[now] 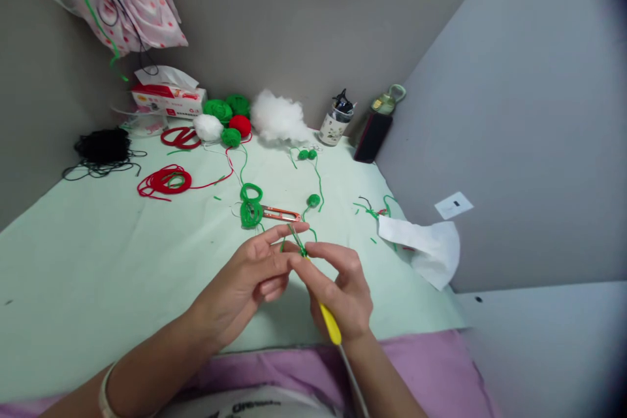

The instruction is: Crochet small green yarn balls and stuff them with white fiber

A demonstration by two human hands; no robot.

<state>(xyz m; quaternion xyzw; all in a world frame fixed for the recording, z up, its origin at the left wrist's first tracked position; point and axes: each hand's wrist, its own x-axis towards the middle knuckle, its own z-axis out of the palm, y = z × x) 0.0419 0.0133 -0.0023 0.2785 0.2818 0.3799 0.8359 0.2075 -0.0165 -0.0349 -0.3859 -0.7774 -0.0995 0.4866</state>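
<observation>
My right hand (340, 284) is closed around a yellow-handled crochet hook (330, 325), whose metal shaft points up toward my left fingertips. Pinched in my left hand (252, 268) is green yarn (302, 250), looped at the hook's tip; its exact stitches are too small to make out. The fingertips of both hands almost meet. Just beyond them lie a small green crocheted ball (313, 200), orange thread snips (281, 213) and a green yarn bundle (251, 214) with a ring of green on top.
Along the back stand a tissue pack (169, 101), a red yarn ball (240, 125), white stuffing (279, 117), a pen cup (336, 125) and a bottle (385, 104) behind a dark phone (373, 137). Black yarn (102, 147) and coiled red yarn (164, 181) lie left, a white tissue (424, 245) right.
</observation>
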